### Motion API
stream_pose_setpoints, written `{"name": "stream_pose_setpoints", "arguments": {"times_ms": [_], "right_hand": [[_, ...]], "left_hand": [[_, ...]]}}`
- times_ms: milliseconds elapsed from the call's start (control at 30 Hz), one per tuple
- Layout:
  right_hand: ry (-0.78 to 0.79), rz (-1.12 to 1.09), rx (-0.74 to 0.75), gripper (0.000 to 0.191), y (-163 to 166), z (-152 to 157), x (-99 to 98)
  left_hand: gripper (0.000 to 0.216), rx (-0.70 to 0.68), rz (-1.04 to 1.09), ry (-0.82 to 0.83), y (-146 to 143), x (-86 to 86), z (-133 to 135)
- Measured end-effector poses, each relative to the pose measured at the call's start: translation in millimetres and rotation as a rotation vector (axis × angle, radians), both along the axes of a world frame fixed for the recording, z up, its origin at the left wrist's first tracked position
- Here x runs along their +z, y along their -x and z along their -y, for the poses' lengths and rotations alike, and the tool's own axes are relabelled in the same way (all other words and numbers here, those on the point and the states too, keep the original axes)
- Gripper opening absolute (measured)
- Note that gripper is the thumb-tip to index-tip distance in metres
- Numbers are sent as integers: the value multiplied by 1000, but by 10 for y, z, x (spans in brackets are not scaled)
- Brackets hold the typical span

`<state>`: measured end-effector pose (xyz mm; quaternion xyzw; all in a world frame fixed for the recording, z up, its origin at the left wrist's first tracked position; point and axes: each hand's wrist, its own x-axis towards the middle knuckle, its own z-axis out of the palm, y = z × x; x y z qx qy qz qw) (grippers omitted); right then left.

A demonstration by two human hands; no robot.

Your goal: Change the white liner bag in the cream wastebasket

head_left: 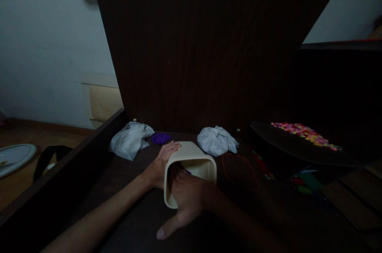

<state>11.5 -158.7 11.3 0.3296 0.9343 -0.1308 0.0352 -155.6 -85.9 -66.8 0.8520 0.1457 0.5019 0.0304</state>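
Note:
A cream square plastic container (195, 156) lies on its side on a dark wooden surface (131, 213), its mouth facing me. My left hand (161, 163) wraps its left side and holds it steady. The fingers of my right hand (186, 201) reach inside the mouth and are hidden there; only the thumb shows, stretched out toward me. Something small and purple shows just inside the container by those fingers.
Two crumpled white plastic bags (130, 138) (217, 140) lie behind the container, with a purple cloth (160, 138) between them. A dark tray of colourful small pieces (304, 132) sits at the right. A tall dark wooden panel (209, 46) rises behind. A white plate (14, 156) lies on the floor at left.

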Motion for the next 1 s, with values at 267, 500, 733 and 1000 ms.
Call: {"name": "stream_pose_setpoints", "arguments": {"times_ms": [267, 500, 733, 1000], "right_hand": [[-219, -58, -262, 43, 107, 417, -486], [-428, -148, -119, 40, -131, 580, -765], [-570, -144, -98, 39, -472, 603, -866], [-351, -8, -628, 29, -154, 408, -938]], "left_hand": [[102, -42, -8, -5, 29, 9, 1], [104, -30, 4, 1, 1, 19, -20], [109, -23, -7, 20, 2, 27, -29], [109, -35, -19, 25, -16, 64, 8]]}}
